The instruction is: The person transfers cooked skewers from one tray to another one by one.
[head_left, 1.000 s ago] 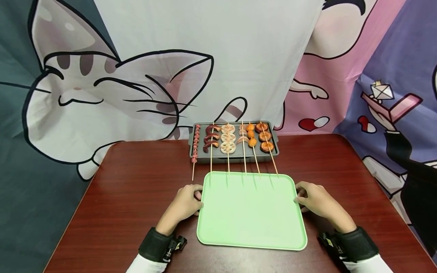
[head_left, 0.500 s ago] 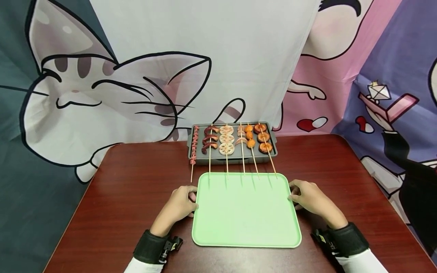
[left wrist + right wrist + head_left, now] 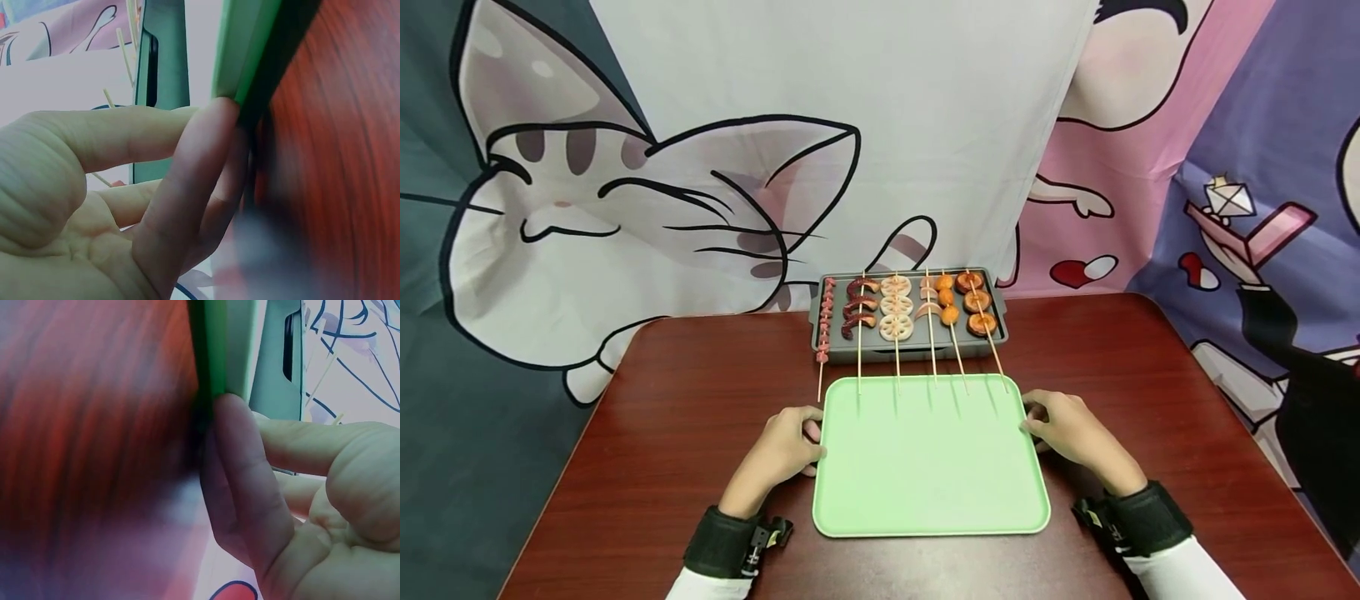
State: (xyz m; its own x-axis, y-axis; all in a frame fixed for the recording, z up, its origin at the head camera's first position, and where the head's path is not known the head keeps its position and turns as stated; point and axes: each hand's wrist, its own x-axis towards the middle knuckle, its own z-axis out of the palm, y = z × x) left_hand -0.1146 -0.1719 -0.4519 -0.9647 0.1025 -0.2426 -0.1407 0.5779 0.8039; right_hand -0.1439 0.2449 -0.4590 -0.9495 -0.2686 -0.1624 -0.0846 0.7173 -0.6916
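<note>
A light green rectangular tray [image 3: 931, 467] lies on the table in front of me. My left hand [image 3: 784, 443] grips its left edge, with bent fingers at the rim [image 3: 226, 62]. The right hand [image 3: 1070, 425] grips the opposite edge in the same manner, its fingertips meeting the tray side [image 3: 232, 350] in the right wrist view. Just beyond the tray sits a grey grill pan [image 3: 910, 354] with several food skewers across it: pink meat pieces [image 3: 825, 321], dark curled pieces [image 3: 861, 307], lotus root slices [image 3: 896, 307], orange balls [image 3: 947, 298] and round brown slices [image 3: 977, 302]. Several sticks reach over the tray's far edge.
The reddish-brown wooden table [image 3: 685, 467] extends to both sides of the tray. Printed cloth with a cartoon cat [image 3: 625, 233] hangs behind it, with pink and purple cloth [image 3: 1195, 167] at the right. A black strap circles each wrist.
Both hands have shifted the tray a little leftward and slightly closer to the grill pan. The skewers keep their places on the pan, and the whole view has drifted slightly.
</note>
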